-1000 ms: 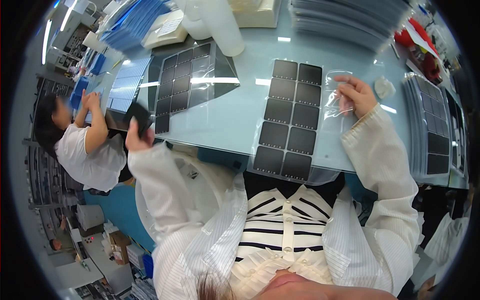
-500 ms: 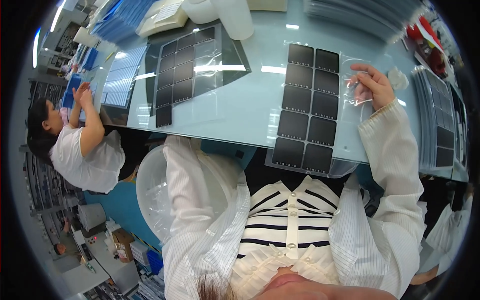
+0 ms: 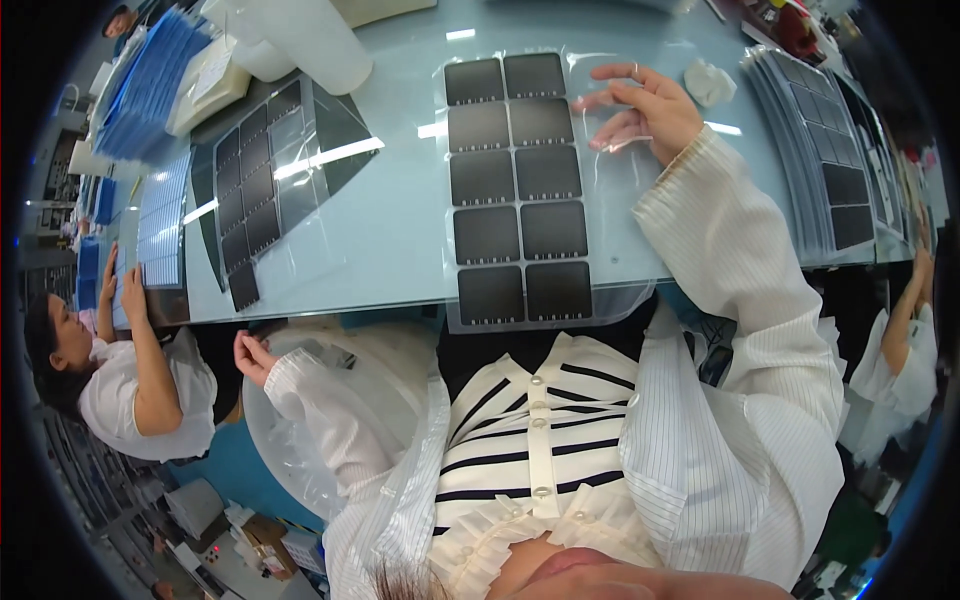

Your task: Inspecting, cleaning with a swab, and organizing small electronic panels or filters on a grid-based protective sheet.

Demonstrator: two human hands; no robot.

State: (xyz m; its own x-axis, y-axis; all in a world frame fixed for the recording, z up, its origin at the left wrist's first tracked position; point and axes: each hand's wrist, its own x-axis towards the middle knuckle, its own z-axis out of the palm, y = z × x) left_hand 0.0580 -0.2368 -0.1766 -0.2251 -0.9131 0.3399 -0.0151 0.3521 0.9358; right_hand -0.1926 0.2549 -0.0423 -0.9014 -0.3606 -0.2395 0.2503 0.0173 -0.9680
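Observation:
A sheet of dark rounded rectangles (image 3: pixel 515 185), set in two columns on clear film, lies in front of me, its near end hanging over the table edge. My right hand (image 3: pixel 655 112) rests beside its far right part, fingers spread over the clear film margin (image 3: pixel 605 190); no grip on it shows. Left of the table's near edge, my left hand (image 3: pixel 256 358) is held low above a whitish bin (image 3: pixel 290 430) lined with clear plastic. Its fingers are loosely bent and nothing shows in them.
Another dark-panelled sheet (image 3: pixel 245 190) lies to the left. White rolls (image 3: pixel 310 45) and a stack of blue-edged sheets (image 3: pixel 150 85) stand beyond it. At right are a crumpled white wad (image 3: pixel 710 84) and a stack of panelled sheets (image 3: pixel 815 150). A co-worker (image 3: pixel 140 380) sits at left.
My left hand has come up into view from below the table edge. My right hand stays by the film. The whole view has shifted, and the co-worker's hands have lowered to the table.

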